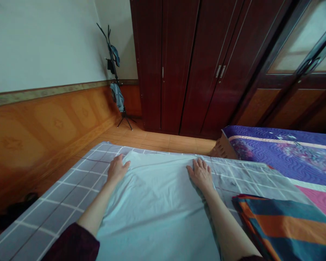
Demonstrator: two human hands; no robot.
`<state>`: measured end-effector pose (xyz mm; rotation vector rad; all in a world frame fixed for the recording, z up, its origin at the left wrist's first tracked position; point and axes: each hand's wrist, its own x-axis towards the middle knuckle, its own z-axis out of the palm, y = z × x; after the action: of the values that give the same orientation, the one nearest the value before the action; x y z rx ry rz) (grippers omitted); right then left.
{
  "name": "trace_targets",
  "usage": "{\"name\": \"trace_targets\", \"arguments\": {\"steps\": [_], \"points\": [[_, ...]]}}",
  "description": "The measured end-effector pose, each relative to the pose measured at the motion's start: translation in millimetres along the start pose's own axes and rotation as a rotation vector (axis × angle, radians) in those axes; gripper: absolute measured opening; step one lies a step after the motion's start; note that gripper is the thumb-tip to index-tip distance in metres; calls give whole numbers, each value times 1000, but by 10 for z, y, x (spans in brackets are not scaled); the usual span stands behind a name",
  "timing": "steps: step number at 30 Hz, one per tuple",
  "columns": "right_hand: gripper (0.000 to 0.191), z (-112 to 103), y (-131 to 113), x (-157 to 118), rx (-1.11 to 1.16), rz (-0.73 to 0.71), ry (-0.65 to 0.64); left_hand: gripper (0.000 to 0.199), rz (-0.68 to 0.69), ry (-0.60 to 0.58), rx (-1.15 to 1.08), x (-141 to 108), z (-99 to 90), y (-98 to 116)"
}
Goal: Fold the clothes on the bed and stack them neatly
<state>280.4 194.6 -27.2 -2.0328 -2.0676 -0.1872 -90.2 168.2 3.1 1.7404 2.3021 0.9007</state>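
Note:
A pale blue-green cloth lies spread over a grey checked sheet, with soft wrinkles across it. At the cloth's far left corner rests my left hand, its thumb apart from the fingers. My right hand lies flat on the far right corner, fingers spread, palm down. Neither hand grips anything. To the right of my right forearm sits a folded striped cloth in teal, orange and dark red.
Beyond the bed stand a dark red wardrobe and a coat rack with clothes on it. A purple flowered bedcover lies at the right. Wooden flooring shows past the bed's far edge.

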Motion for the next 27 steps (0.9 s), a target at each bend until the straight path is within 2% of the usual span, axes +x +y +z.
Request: {"name": "trace_targets", "arguments": {"steps": [3, 7, 10, 15, 19, 21, 23, 27], "points": [[52, 4, 10, 13, 5, 7, 10, 20, -22, 11, 10, 122, 78, 63], [52, 16, 16, 20, 0, 11, 18, 8, 178, -79, -99, -75, 335, 327], [53, 33, 22, 20, -6, 13, 23, 7, 279, -144, -188, -174, 419, 430], [53, 60, 41, 28, -13, -5, 34, 33, 110, -12, -197, -68, 325, 244], [52, 58, 42, 34, -19, -10, 47, 58, 2, 1, -219, 12, 319, 76], [51, 56, 40, 34, -25, -6, 54, 56, -43, -4, -256, 40, 348, 39], [51, 60, 40, 33, -30, -6, 65, 47, -64, -9, -298, 52, 371, 38], [50, 89, 53, 37, -33, -22, 89, 22, 39, -106, -367, -9, 371, 147]]}}
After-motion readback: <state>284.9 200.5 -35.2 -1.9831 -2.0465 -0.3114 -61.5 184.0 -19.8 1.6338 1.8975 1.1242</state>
